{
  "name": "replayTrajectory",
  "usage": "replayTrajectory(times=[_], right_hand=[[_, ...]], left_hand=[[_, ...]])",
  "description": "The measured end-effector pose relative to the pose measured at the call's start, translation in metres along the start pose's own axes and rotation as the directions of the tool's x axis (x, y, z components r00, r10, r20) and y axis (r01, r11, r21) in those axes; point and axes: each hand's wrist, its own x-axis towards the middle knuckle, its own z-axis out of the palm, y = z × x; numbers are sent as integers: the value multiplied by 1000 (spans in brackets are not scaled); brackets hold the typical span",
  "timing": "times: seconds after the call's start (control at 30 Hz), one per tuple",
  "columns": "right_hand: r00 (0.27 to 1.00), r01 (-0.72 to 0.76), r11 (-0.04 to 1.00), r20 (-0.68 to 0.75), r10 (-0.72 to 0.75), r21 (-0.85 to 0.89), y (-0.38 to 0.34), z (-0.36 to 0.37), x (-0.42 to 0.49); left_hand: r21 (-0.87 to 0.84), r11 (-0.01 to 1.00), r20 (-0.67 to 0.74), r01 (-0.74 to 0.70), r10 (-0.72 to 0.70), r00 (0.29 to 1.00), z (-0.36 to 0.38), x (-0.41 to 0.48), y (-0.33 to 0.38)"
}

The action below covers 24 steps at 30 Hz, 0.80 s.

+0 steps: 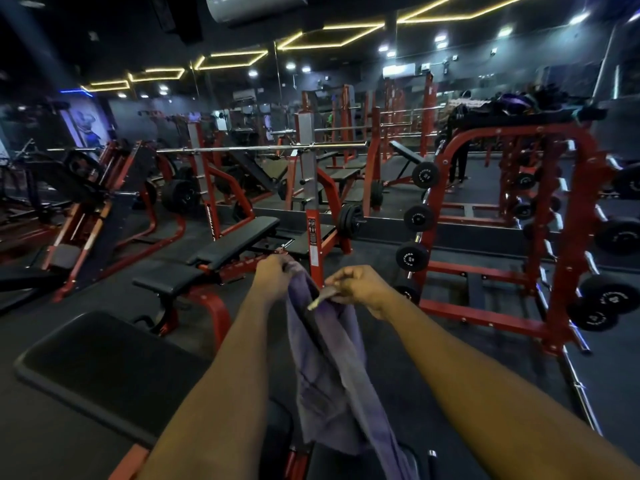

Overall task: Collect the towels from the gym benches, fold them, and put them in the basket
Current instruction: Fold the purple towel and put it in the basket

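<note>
Dim gym, two hands (273, 277) (360, 289) pinching one purple towel (329, 368)

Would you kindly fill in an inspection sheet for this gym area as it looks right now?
Surface: black padded bench lies below the arms.
Job's things: purple towel hangs unfolded from both hands; basket not in view.
Clutter: nothing seen.
Grippers: left hand grips the towel's top edge; right hand pinches another edge.
Cables: nothing seen.
Surroundings: red dumbbell rack on the right; barbell racked ahead.
</note>
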Motion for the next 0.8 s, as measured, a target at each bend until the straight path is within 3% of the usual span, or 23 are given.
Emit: replayTrajectory(times=[0.13, 0.2, 0.3, 0.67, 0.8], right_hand=[[993, 114, 991, 26, -113, -73, -5, 4, 1], [978, 174, 980, -96, -184, -100, -5, 5, 4], [947, 165, 983, -266, -179, -77, -7, 6, 6], [937, 167, 909, -224, -266, -382, -8, -9, 4], [940, 189, 868, -171, -295, -460, -6, -7, 5]], left_hand=[[-111, 993, 12, -33, 34, 999, 0, -4, 17], [-238, 971, 58, -36, 51, 997, 3, -2, 23], [-339, 941, 147, -22, 76, 986, 2, -5, 37], [-269, 960, 344, -71, 165, 924, 0, 1, 47], [-129, 978, 338, -165, 200, 920, -2, 4, 48]])
